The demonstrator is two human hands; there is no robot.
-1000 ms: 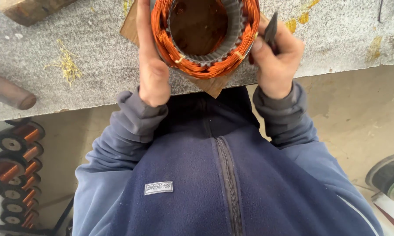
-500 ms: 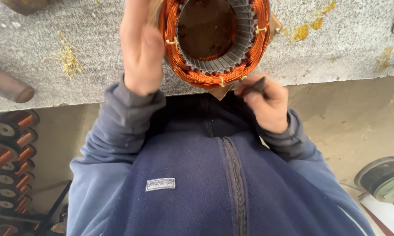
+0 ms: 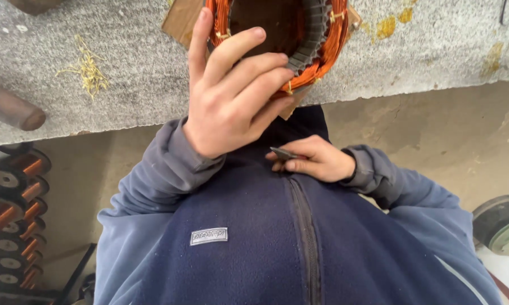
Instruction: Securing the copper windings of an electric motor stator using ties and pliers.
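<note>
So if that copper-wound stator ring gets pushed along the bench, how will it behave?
The stator looks heavy for its size, given its steel laminations and dense copper. It probably slides rather than rolls, lying flat on cardboard. The left hand rests on its rim; the windings may scratch easily.

Glossy orange copper wire was seen wound on the stator, its ribbed core dull grey metal. The worktop was rough speckled stone. Soft matt fleece was worn; the small tool looked metallic.
</note>
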